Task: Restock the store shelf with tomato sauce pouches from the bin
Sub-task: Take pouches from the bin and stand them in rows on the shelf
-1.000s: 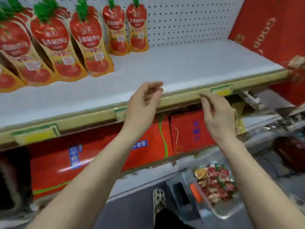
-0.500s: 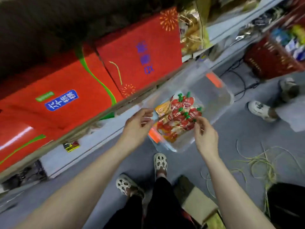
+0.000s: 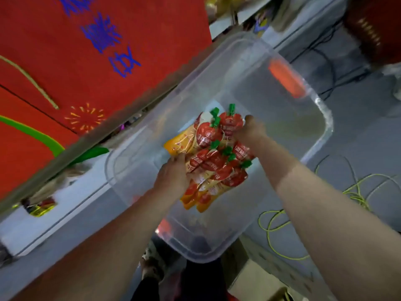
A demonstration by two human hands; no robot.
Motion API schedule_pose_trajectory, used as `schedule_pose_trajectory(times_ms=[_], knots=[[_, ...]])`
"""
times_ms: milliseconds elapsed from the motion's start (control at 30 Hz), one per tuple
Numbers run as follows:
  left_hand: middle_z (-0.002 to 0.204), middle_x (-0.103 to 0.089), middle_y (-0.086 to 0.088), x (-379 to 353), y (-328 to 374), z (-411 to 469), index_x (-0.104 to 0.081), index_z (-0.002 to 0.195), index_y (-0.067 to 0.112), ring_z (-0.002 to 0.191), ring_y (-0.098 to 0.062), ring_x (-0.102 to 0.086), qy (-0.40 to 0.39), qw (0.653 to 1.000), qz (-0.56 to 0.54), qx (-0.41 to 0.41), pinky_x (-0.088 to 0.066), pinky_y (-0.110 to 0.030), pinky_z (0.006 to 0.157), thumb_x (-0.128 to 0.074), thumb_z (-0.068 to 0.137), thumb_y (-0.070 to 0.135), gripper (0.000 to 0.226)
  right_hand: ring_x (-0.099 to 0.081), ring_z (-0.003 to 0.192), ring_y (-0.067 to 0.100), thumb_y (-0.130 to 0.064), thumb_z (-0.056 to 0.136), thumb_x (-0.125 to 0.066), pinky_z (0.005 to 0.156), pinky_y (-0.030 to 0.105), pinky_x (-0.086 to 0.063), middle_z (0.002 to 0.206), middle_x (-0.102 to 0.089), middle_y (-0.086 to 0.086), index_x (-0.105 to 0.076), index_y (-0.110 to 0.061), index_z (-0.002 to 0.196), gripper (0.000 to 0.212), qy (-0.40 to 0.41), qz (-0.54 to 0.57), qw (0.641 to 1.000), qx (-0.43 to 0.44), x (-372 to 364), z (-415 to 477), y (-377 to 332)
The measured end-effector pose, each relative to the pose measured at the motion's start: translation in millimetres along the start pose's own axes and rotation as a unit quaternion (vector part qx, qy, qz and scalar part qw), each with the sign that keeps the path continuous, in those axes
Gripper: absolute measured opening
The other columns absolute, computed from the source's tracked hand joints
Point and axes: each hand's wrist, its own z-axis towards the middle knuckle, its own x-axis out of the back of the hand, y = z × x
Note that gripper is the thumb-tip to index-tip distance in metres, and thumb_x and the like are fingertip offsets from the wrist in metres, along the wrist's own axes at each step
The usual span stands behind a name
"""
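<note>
A clear plastic bin (image 3: 323, 127) stands on the floor below the shelf, with several red and yellow tomato sauce pouches (image 3: 212, 164) with green caps piled in it. My left hand (image 3: 173, 174) is down in the bin at the left edge of the pile, its fingertips hidden against the pouches. My right hand (image 3: 252, 129) is at the pile's far right, fingers curled on the topmost pouch (image 3: 230, 123). The picture is blurred.
Red cartons (image 3: 91, 61) fill the low shelf to the left, behind its metal edge (image 3: 121, 111). Yellow-green cord (image 3: 351, 192) lies looped on the grey floor at right. A cardboard box (image 3: 256, 279) and my foot (image 3: 152, 263) are below the bin.
My view dropped from the upper shelf to the bin on the floor. Both hands went down from above the bin into it and now touch the pouches.
</note>
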Motion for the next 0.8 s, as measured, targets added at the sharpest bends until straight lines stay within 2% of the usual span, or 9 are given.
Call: schedule_pose_trajectory(times_ms=[133, 200, 267, 367, 467, 533, 633, 733, 800], knots=[[0.132, -0.048, -0.018, -10.6, 1.5, 23.5, -0.04, 0.135, 0.012, 0.118, -0.04, -0.05, 0.004, 1.0, 0.018, 0.007, -0.042, -0.044, 0.094, -0.056, 0.094, 0.031, 0.048, -0.046, 0.131, 0.035, -0.028, 0.088, -0.071, 0.105, 0.037, -0.04, 0.146, -0.04, 0.018, -0.03, -0.004, 0.143, 0.072, 0.051, 0.142, 0.986, -0.077, -17.4, 40.4, -12.6], [0.129, -0.048, -0.019, -9.5, 2.8, 28.9, -0.041, 0.131, 0.011, 0.115, -0.04, -0.052, 0.014, 0.999, 0.027, 0.012, -0.042, -0.045, 0.092, -0.054, 0.096, 0.026, 0.039, -0.051, 0.126, 0.034, -0.029, 0.083, -0.076, 0.103, 0.036, -0.043, 0.144, -0.045, 0.016, -0.034, -0.003, 0.141, 0.076, 0.069, 0.217, 0.968, -0.105, -26.8, 51.0, -12.5], [0.126, -0.051, -0.019, -7.8, 1.9, 32.6, -0.041, 0.129, 0.012, 0.113, -0.04, -0.053, 0.018, 0.999, 0.023, 0.023, -0.043, -0.044, 0.09, -0.052, 0.097, 0.022, 0.035, -0.06, 0.116, 0.03, -0.033, 0.077, -0.08, 0.099, 0.036, -0.05, 0.131, -0.058, 0.014, -0.045, -0.002, 0.133, 0.074, 0.056, 0.227, 0.967, -0.102, -31.3, 56.0, -10.9], [0.125, -0.055, -0.017, -3.9, 2.4, 31.7, -0.041, 0.13, 0.012, 0.115, -0.038, -0.054, 0.029, 0.999, 0.0, 0.029, -0.043, -0.041, 0.09, -0.051, 0.096, 0.022, 0.036, -0.068, 0.094, 0.022, -0.037, 0.074, -0.083, 0.093, 0.034, -0.053, 0.102, -0.068, 0.001, -0.065, -0.01, 0.118, 0.055, 0.002, 0.215, 0.974, -0.072, -25.9, 55.7, -6.3], [0.129, -0.058, -0.015, 5.3, 4.2, 23.8, -0.043, 0.135, 0.016, 0.118, -0.035, -0.053, 0.046, 0.998, -0.053, -0.001, -0.041, -0.034, 0.088, -0.052, 0.098, 0.029, 0.041, -0.07, 0.091, 0.022, -0.03, 0.076, -0.083, 0.093, 0.037, -0.054, 0.101, -0.072, 0.004, -0.068, -0.01, 0.114, 0.045, 0.003, 0.25, 0.967, -0.043, -16.2, 44.9, -2.6], [0.129, -0.06, -0.012, 13.4, 3.9, 15.6, -0.047, 0.135, 0.015, 0.119, -0.032, -0.054, 0.07, 0.991, -0.106, -0.03, -0.038, -0.029, 0.083, -0.053, 0.097, 0.032, 0.043, -0.07, 0.083, 0.016, -0.022, 0.077, -0.082, 0.082, 0.032, -0.056, 0.097, -0.073, 0.004, -0.07, -0.007, 0.107, 0.037, 0.035, 0.297, 0.954, 0.001, -9.8, 31.0, -1.5], [0.124, -0.065, -0.006, 32.0, 7.4, -6.4, -0.053, 0.13, 0.015, 0.114, -0.025, -0.059, 0.11, 0.977, -0.166, -0.075, -0.039, -0.025, 0.079, -0.055, 0.096, 0.033, 0.039, -0.061, 0.056, 0.0, -0.014, 0.078, -0.081, 0.062, 0.022, -0.047, 0.072, -0.068, -0.005, -0.069, -0.014, 0.086, 0.015, 0.068, 0.368, 0.923, 0.094, 7.3, -2.2, -0.2], [0.11, -0.069, -0.002, 51.4, 16.2, -36.5, -0.058, 0.123, 0.015, 0.102, -0.019, -0.064, 0.123, 0.959, -0.244, -0.079, -0.04, -0.021, 0.075, -0.056, 0.096, 0.028, 0.03, -0.06, 0.071, 0.016, -0.017, 0.076, -0.08, 0.069, 0.032, -0.047, 0.073, -0.066, 0.003, -0.067, -0.02, 0.075, 0.013, 0.071, 0.403, 0.894, 0.183, 27.5, -39.0, 4.5], [0.114, -0.069, 0.001, 63.7, 21.1, -59.8, -0.058, 0.125, 0.017, 0.106, -0.017, -0.064, 0.108, 0.937, -0.326, -0.063, -0.047, -0.024, 0.085, -0.055, 0.095, 0.034, 0.034, -0.06, 0.073, 0.017, -0.012, 0.08, -0.078, 0.071, 0.031, -0.048, 0.075, -0.065, 0.003, -0.067, -0.02, 0.076, 0.014, 0.062, 0.42, 0.883, 0.202, 41.6, -68.0, 2.7]])
